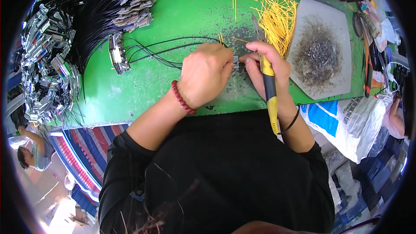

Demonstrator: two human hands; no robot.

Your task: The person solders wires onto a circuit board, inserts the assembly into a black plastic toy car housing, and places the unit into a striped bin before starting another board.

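Observation:
Over the green tabletop, my left hand (207, 71) is closed in a pinch at a small silvery metal part (236, 62). Black wires (160, 56) run from a metal-cased piece (118, 54) on the left to this hand; its fingers hide where they end. My right hand (273, 69) grips a yellow-and-black soldering iron (269, 86), its tip end pointing away from me. The right thumb and a fingertip are also close to the small metal part; whether they touch it I cannot tell.
Yellow cut wires (277, 19) lie heaped at the far right. Beside them rests a grey board (342, 69) with dark residue. Metal-cased pieces (47, 69) are piled at the left, and a bundle of wired pieces (134, 6) lies behind. Another person (37, 151) is at lower left.

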